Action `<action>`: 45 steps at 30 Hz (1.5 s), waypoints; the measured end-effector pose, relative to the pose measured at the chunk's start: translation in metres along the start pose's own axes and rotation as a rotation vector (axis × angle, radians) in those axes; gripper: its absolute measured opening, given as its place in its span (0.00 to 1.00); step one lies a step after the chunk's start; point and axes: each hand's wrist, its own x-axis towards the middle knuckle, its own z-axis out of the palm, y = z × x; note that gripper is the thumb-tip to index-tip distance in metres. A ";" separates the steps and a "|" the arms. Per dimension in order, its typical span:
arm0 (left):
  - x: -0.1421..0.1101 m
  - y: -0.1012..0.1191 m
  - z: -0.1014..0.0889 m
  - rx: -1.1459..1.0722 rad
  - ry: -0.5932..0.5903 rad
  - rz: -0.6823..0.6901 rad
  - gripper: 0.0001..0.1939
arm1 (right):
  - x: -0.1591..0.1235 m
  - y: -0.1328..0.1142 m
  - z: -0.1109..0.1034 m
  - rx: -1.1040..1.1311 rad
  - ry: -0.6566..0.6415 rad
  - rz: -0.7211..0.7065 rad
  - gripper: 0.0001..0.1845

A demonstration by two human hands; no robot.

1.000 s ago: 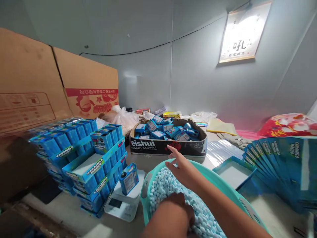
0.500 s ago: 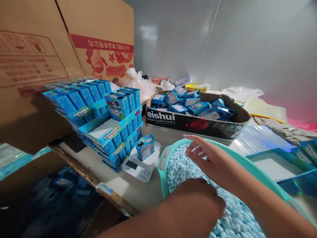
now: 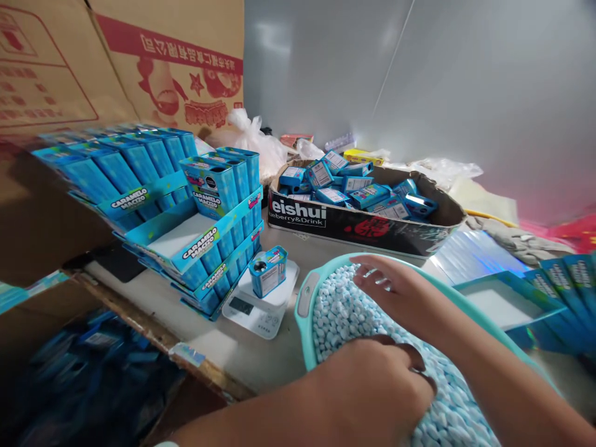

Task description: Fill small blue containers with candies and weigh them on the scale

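Observation:
A turquoise tub (image 3: 305,323) is filled with small pale-blue and white candies (image 3: 342,307). My left hand (image 3: 393,375) rests among the candies with its fingers curled down; what they hold, if anything, is hidden. Farther back in the tub, near the far rim, my right hand (image 3: 391,279) hovers over or touches the candies, fingers slightly bent and apart, nothing seen in them. Left of the tub, a small blue candy tin (image 3: 269,273) with a dark opening in its top stands upright on a white digital scale (image 3: 258,320).
Stacked display trays (image 3: 200,242) hold blue tins at left, one partly filled. A black cardboard box (image 3: 344,230) of loose tins lies behind the tub. Another blue tray (image 3: 507,298) and fanned blue cards (image 3: 570,292) are at right. Blue packs (image 3: 97,360) lie below the table edge.
The view has swung down and left. My left hand is lower in the candies, knuckles more visible; my right hand has dipped slightly, fingers now bent downward. The tin stays on the scale.

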 end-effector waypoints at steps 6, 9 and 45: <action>-0.006 0.003 -0.012 -0.159 0.280 -0.238 0.14 | 0.004 -0.002 -0.003 0.013 0.017 0.015 0.20; -0.012 0.002 -0.023 -0.319 0.351 -0.265 0.14 | 0.003 -0.005 -0.005 0.045 0.032 0.037 0.18; -0.016 -0.082 -0.051 0.756 0.528 -0.240 0.27 | 0.013 -0.022 0.008 1.444 -0.065 0.422 0.28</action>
